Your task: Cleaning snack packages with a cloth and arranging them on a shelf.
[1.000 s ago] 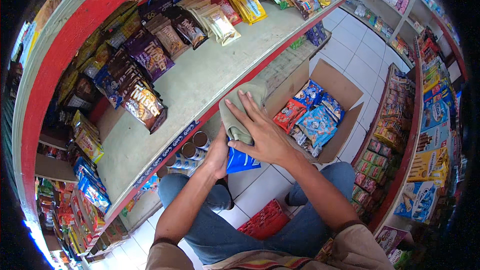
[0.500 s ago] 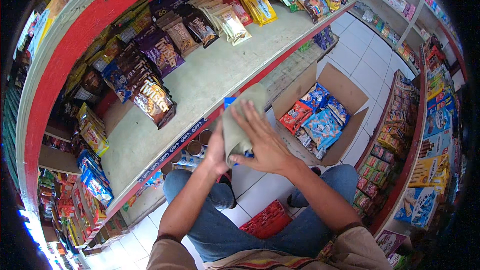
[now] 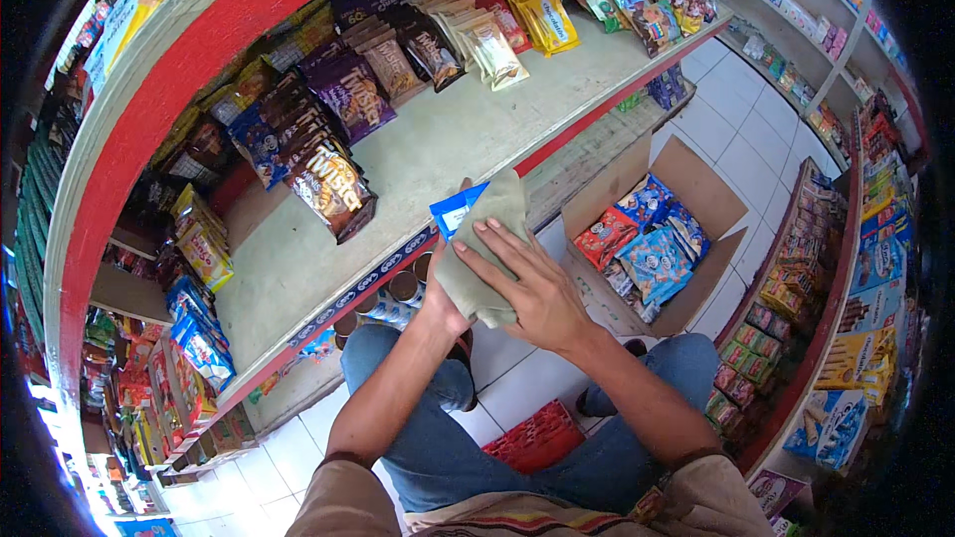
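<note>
Over the gap between the shelf and my knees, my left hand supports a blue snack packet from beneath. Only a corner of the packet shows, with blue and white print. A grey-green cloth is draped over the rest. Pressing the cloth down on the packet is my right hand, its fingers laid along the fabric. Most of my left fingers are hidden behind the cloth and packet.
Snack packets stand in rows on the grey shelf with a red edge. An open cardboard box of snack packets sits to the right. A red packet lies between my feet. Cans stand under the shelf; more stocked shelves line the right.
My right hand and the cloth have shifted slightly down and right, uncovering more of the blue packet's corner. The whole view has also moved slightly.
</note>
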`<state>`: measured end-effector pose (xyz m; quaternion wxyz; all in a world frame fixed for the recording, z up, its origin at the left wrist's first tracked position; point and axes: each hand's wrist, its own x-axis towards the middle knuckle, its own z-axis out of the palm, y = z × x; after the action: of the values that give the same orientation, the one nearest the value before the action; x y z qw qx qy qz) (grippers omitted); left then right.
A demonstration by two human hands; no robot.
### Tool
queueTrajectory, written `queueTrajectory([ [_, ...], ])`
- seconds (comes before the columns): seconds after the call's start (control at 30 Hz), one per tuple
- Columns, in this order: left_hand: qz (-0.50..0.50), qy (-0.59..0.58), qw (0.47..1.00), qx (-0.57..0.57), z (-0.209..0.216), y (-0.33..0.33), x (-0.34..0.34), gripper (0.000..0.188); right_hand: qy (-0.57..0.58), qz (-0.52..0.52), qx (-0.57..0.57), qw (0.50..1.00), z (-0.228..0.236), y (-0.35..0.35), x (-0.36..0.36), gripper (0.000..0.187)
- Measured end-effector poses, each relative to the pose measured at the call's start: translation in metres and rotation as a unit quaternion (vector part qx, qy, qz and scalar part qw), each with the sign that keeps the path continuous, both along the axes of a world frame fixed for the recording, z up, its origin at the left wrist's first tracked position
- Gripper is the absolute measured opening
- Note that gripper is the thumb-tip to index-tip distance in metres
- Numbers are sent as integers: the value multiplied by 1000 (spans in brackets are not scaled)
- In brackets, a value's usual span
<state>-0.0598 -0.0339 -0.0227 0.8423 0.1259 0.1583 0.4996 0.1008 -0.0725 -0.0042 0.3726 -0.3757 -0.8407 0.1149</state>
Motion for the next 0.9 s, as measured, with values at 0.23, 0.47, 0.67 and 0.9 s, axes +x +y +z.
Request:
queueTrajectory([
  [0.23,-76,-108,991,-11,3,17,-19,57,-8,59,25,998,6,-2,10,82],
  [0.47,-54,-32,998,-20,-2,12,-22,58,26,57,-49,997,5,-5,-3,86],
  [0.67,-121,-31,989,-78,-13,11,-27,61,28,56,-54,997,-3,2,5,82],
  [0.9,24,235,971,-17,-4,11,-13,69,340,-4,-192,920,2,5,3,57],
])
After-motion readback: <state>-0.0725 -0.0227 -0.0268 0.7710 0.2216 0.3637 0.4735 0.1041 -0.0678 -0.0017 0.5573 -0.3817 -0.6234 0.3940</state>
